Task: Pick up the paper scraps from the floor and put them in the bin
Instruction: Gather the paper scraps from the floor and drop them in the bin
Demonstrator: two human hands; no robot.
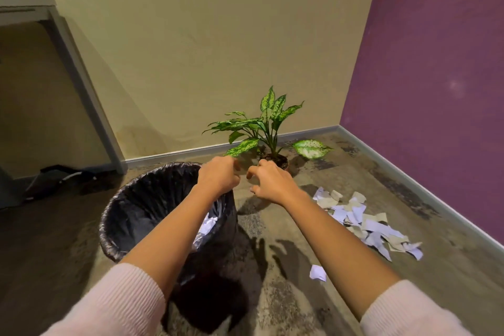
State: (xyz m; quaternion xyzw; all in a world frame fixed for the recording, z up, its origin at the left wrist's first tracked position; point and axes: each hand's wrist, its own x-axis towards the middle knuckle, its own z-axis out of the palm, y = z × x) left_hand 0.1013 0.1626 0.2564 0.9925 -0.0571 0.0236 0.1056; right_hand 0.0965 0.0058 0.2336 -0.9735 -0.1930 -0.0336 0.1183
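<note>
Floor [450, 267] right of released, empty right grip [270, 185] heaped with scraps [365, 224], few already in bin [141, 199] beneath curled left grip [218, 177], hold unclear.

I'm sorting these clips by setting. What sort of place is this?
Probably a corner of an office or study room: a lined waste bin, a potted plant on the bare floor, and a desk at the left. Torn paper scraps litter the floor.

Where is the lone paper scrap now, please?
Head view, lower right: the lone scrap lies on the floor, right of the bin, near the scrap pile.
</note>
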